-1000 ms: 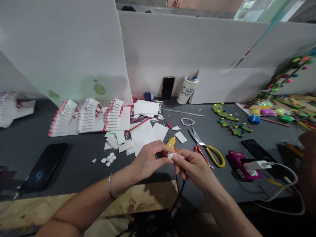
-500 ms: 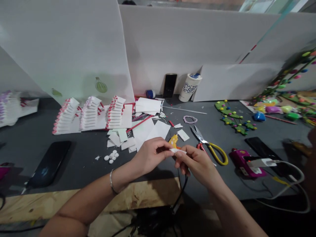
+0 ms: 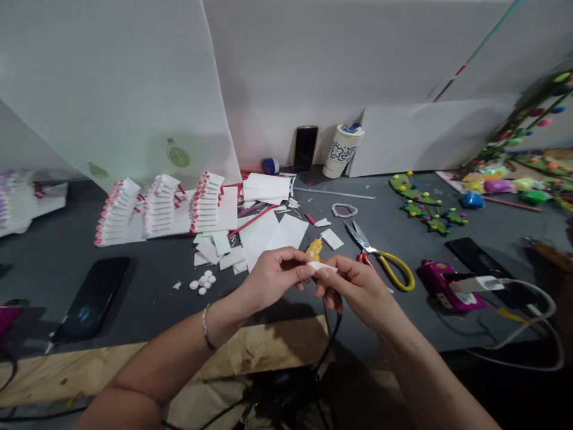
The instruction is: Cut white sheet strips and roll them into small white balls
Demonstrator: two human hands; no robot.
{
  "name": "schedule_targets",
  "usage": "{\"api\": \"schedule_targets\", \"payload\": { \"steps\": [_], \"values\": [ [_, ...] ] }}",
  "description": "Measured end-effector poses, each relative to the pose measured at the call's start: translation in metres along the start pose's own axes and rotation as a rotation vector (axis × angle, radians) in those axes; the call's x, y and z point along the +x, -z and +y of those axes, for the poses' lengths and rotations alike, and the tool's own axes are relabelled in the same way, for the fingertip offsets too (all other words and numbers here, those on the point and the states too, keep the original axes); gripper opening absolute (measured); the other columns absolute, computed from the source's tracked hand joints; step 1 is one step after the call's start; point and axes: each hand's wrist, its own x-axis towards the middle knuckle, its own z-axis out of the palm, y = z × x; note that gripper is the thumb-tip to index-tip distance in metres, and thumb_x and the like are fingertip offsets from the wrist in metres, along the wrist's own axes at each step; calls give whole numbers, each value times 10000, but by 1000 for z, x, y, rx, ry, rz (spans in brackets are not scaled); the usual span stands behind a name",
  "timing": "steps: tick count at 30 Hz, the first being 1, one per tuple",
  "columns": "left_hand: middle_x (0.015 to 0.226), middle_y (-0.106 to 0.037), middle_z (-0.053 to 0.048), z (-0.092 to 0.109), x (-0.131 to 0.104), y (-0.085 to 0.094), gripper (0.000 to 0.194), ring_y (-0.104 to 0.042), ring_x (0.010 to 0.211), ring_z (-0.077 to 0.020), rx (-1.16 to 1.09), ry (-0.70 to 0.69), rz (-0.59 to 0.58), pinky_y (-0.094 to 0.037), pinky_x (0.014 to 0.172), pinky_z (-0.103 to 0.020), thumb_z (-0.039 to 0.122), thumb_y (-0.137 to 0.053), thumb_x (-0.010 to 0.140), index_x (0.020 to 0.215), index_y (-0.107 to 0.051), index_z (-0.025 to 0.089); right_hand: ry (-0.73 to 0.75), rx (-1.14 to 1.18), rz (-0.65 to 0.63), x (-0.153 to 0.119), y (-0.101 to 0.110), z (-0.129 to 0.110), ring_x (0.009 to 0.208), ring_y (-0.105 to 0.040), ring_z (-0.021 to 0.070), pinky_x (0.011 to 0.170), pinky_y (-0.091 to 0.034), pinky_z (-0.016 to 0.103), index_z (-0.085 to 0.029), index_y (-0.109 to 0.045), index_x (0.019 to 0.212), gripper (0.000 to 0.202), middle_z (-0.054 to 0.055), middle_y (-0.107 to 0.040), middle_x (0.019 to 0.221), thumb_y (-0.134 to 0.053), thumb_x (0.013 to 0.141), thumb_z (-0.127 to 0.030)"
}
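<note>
Dark grey tabletop (image 3: pixel 154 319) spans the middle of the frame. The left forearm (image 3: pixel 165 367) slants up from lower left, the right forearm (image 3: pixel 430 364) from lower right. Left hand (image 3: pixel 273 280), back upward, and right hand (image 3: pixel 358 286), outer fingers curled, pinch a small white piece (image 3: pixel 326 267) between thumbs and fingers, just below centre.

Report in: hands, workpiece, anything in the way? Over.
Left hand, right hand: both pinching white piece. Held above table. Yellow tool close beyond, partly hidden.
</note>
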Motion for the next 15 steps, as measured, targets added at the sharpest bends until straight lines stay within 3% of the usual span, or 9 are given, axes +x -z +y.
{"api": "schedule_targets", "payload": {
  "steps": [5, 9, 12, 15],
  "values": [
    [753, -666, -19, -12, 1, -5, 230, -561, 626, -98, -85, 10, 55, -465, 561, -214, 327, -750, 725, 814, -690, 123, 49, -67, 75, -1, -6, 7, 430, -567, 92, 359, -410, 193, -179, -576, 753, 433, 24, -677, 659, -598, 811, -608],
    [724, -655, 1, -24, 3, -10, 225, -597, 690, -114, -146, -19, 156, -485, 674, -245, 320, -764, 717, 776, -651, 135, 13, -1, 68, 2, -10, 11, 430, -572, 96, 352, -400, 191, -178, -604, 814, 429, 14, -675, 651, -610, 800, -607],
    [765, -662, -11, -24, 3, -9, 218, -621, 739, -128, -102, -62, 107, -496, 742, -274, 307, -753, 739, 810, -645, 132, -31, 89, 29, 6, -7, 10, 417, -556, 83, 338, -388, 174, -172, -596, 778, 422, 8, -668, 636, -660, 766, -589],
    [884, -668, -32, -18, 2, -4, 257, -630, 812, -141, 75, -173, 73, -503, 758, -273, 254, -729, 771, 995, -658, 150, -69, 151, 7, 8, -1, 8, 396, -535, 69, 322, -375, 162, -170, -591, 752, 414, 0, -661, 622, -693, 743, -571]
  ]
}}
